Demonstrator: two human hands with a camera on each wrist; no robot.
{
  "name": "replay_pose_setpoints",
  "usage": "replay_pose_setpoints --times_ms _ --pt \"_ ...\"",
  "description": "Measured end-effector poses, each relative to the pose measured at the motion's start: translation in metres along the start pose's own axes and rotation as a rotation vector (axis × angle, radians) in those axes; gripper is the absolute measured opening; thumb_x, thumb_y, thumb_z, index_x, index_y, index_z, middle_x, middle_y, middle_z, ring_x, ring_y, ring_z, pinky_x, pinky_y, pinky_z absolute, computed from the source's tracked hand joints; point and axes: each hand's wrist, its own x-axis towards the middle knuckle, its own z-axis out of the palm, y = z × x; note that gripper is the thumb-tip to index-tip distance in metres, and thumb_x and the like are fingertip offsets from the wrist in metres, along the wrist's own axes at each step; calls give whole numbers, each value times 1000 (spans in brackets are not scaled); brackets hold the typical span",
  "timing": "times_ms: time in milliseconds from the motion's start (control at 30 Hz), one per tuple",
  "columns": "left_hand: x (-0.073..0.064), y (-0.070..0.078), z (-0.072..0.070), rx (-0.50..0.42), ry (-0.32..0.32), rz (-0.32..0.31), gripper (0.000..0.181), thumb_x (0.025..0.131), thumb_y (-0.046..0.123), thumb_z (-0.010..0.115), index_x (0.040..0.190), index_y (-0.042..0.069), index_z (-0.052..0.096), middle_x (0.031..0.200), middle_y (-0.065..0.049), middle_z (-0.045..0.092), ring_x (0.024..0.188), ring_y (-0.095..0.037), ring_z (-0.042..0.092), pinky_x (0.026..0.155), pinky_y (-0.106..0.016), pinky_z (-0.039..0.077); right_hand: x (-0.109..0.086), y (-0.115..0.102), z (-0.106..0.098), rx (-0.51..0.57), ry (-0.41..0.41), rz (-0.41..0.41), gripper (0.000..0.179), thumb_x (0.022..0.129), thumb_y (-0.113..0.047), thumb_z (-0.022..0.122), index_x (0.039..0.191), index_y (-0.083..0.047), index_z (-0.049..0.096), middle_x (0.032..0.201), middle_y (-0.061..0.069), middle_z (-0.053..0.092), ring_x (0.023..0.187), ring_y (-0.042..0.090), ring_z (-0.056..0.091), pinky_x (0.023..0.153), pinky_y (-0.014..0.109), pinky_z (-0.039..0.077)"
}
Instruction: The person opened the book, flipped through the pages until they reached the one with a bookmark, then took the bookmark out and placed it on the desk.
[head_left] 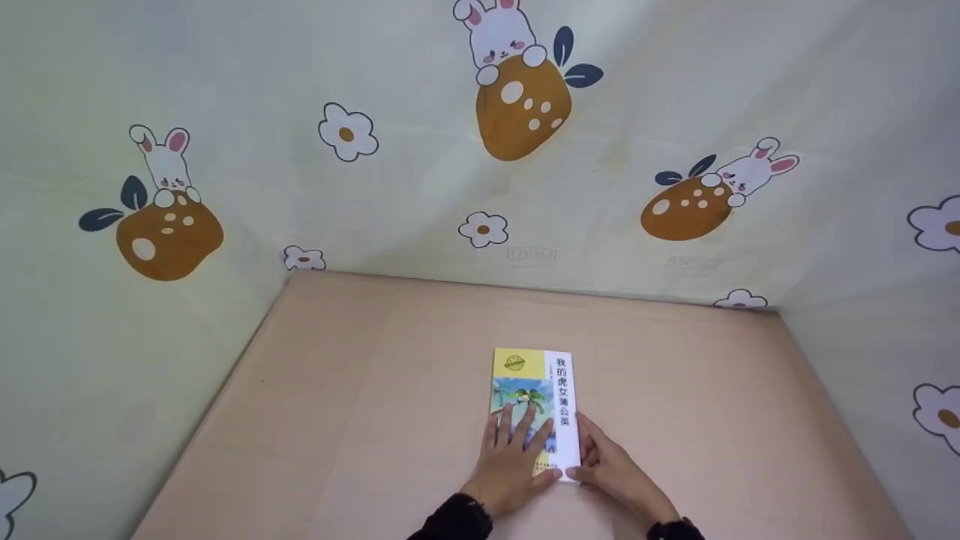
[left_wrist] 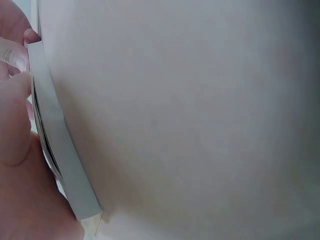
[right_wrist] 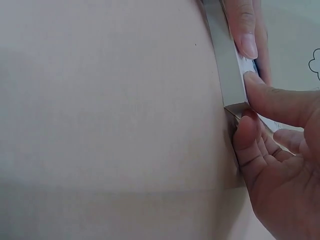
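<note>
A slim paperback book lies on the table, its cover yellow and blue with a white strip of dark characters. Across the lower part of the cover my left hand rests with its fingers straight and spread. My right hand pinches the book's lower right corner, thumb on the cover and fingers curled at the side and underneath. The right wrist view shows that corner of the book between thumb and fingers. In the left wrist view the bottom edge of the book shows slightly parted pages beside my palm.
A tan sheet covers the table around the book. Pale fabric walls, printed with rabbits, brown fruit and white flowers, enclose the table at the back and on both sides.
</note>
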Motion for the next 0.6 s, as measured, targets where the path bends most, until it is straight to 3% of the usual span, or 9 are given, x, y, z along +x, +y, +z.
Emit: replay_pose_setpoints --times_ms 167,433,600 --pt "0 0 0 -10 -29 3 73 88 62 43 148 23 27 156 -9 17 142 -40 9 112 -57 11 -1 -1 1 -20 11 1 90 78 -6 70 148 -3 15 89 10 50 73 17 51 58 26 50" --pt "1 -3 -3 -35 -55 9 88 78 62 59 148 23 24 156 -9 14 142 -40 8 112 -57 10 0 -3 1 -53 17 -20 91 79 -8 71 149 -4 13 89 9 50 69 16 52 56 21 48" --pt "2 -5 -4 -110 -60 16 87 80 57 61 149 22 22 156 -10 14 142 -41 6 112 -58 8 0 -3 1 -73 25 -54 92 79 -7 71 149 -2 11 88 9 51 68 14 50 55 19 45"
